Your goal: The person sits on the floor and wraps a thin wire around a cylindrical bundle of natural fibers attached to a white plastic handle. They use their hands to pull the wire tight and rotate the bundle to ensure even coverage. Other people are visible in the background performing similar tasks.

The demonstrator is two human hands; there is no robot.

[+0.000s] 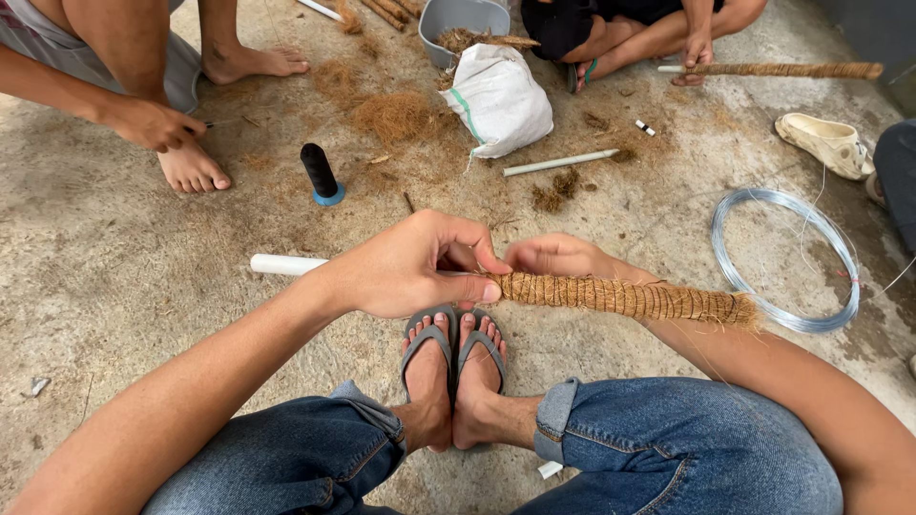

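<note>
Head view, person seated on a concrete floor (114, 286), feet in grey flip-flops (453, 348) together, jeans knees either side. Both hands hold a white pipe (281, 264) horizontally above the feet; the pipe's right part is covered in a coir fibre wrap (625, 297) bound with thin thread. Left hand (415, 267) closed around the pipe at the wrap's left end, thumb and fingers pinching the start of the fibre. Right hand (558, 257) sits just behind the wrap, fingers curled against it; whether it fully grips, cannot tell, since the wrap hides the fingertips. Bare pipe end sticks out left of the left hand.

Relative to the pipe: black thread spool (321, 174) on a blue base stands beyond it, upper left. White sack (498, 98) further back, near centre, with a grey bucket (463, 19) behind it and loose coir (391, 114) to the sack's left. A second, short white pipe piece (561, 162) lies between sack and wrap. Coil of wire (787, 259) on the floor just right of the wrap's far end. Another person's hand (148, 124) and bare foot (191, 167) upper left. A third person at top right holds a finished coir pole (782, 70). Beige shoe (825, 141) far right.
</note>
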